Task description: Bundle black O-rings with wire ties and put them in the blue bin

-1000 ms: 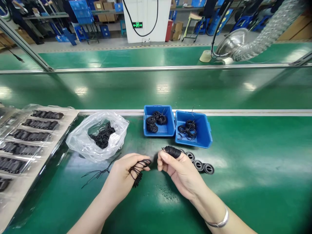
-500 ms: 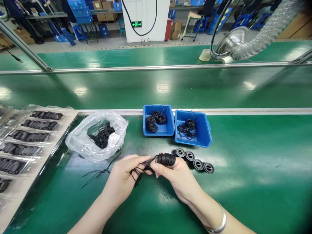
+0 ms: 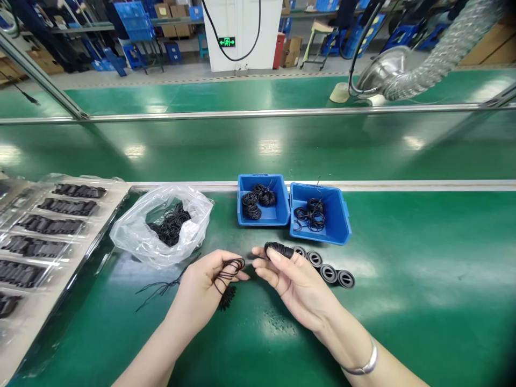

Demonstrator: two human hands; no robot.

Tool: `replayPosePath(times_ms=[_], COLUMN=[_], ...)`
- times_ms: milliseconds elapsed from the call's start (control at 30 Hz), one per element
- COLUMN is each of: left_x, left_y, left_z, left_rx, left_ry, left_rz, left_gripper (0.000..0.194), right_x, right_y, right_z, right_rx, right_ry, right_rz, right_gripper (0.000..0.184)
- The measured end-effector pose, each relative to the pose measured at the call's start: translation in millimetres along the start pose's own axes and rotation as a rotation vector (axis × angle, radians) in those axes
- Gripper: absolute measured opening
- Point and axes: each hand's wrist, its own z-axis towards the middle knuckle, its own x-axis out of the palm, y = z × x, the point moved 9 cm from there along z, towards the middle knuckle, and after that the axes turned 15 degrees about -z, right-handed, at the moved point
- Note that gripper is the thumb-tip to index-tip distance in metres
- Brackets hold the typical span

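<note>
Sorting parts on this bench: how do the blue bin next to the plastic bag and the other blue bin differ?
The bin next to the bag sits square to the belt edge, while the other blue bin is turned askew. The first holds separate coils of black rings; the second holds one tangled bunch. Both are blue plastic bins, side by side.

- Two hands [image 3: 201, 280] [image 3: 298, 285]
- Two bunches of black cord [image 3: 279, 249], one at each hand
- Two blue plastic bins [image 3: 264, 221] (coils inside: probably three in the left, the right too tangled to count)
- One clear plastic bag [image 3: 133, 236]
- Four round black rubber pieces [image 3: 328, 273], right
- Six rows of black parts [image 3: 50, 226], far left
</note>
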Motion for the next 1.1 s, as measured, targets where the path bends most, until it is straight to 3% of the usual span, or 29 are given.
replayPosePath(times_ms=[200,367,600,900,1100], left_x=[3.0,7.2,9.6,12.2,-2.1], left_y=[-14,-30,-37,-27,-12], left_z=[-4,-6,-8,-7,-3], left_rx=[0.134,0.275,0.370,0.271,0.074], left_ry=[0.024,0.040,0.021,0.078,-0.024], left_rz=[0.113,0.230,0.283,0.071,0.060], left_gripper=[0.019,0.025,0.027,0.035,0.024], right_x=[0,0,10,13,7], right_y=[6,5,-8,-5,-5], right_z=[0,0,-4,-3,0], right_rx=[-0.081,-0.132,-0.122,-0.090,-0.003], right_ry=[0.024,-0.047,0.016,0.085,0.046], right_rz=[-0.079,-0.260,-0.387,-0.281,0.002], right_gripper=[0.020,0.022,0.020,0.023,0.021])
